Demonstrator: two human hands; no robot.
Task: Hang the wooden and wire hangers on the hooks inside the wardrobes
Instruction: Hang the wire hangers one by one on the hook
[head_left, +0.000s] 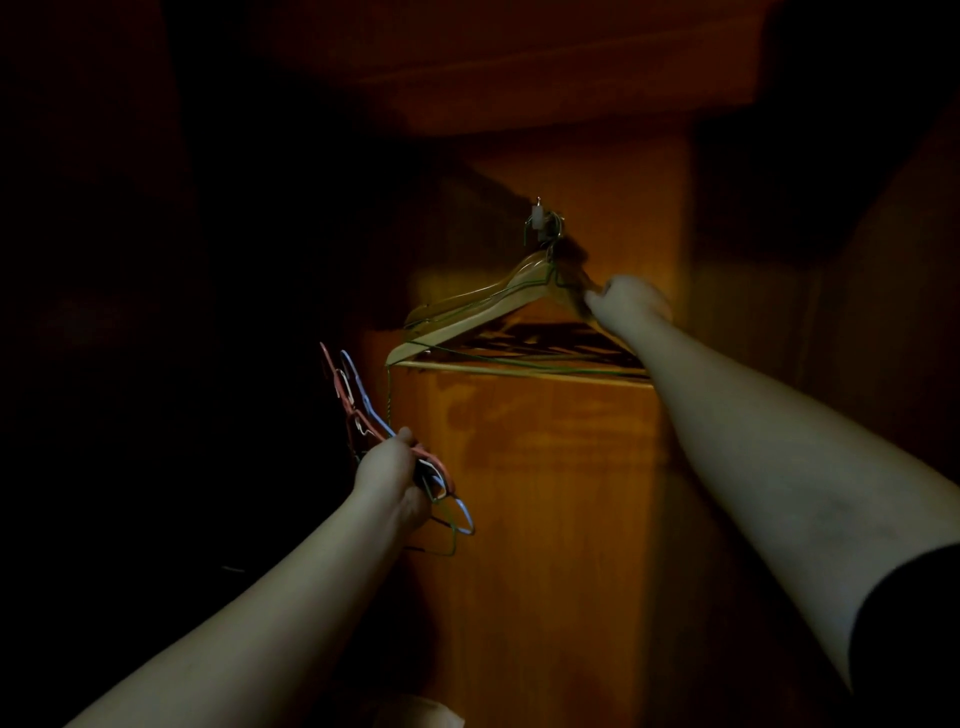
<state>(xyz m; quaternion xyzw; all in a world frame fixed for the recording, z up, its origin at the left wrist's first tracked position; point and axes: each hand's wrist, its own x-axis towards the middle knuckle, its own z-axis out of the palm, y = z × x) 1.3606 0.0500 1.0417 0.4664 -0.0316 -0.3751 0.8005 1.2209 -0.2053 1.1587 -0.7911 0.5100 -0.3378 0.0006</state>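
The task looks partly done. Near the centre of the frame, a small wall hook (540, 221) on the orange wooden wardrobe panel (545, 493) already carries wooden hangers (483, 309), with at least one green wire hanger (519, 361) among them; exactly how many hang there cannot be told in the dim light. The right hand (628, 304), at centre right, rests at the right shoulder of those hangers, but whether its fingers curl round the wood is hidden, so I cannot tell its grip. At lower centre left, the left hand (392, 475) is clamped on a bundle of coloured wire hangers (358, 400), red, blue and white, held away from the hook. Those appear to be what remains to hang. The wardrobe interior beyond the panel is too dark to show other contents.
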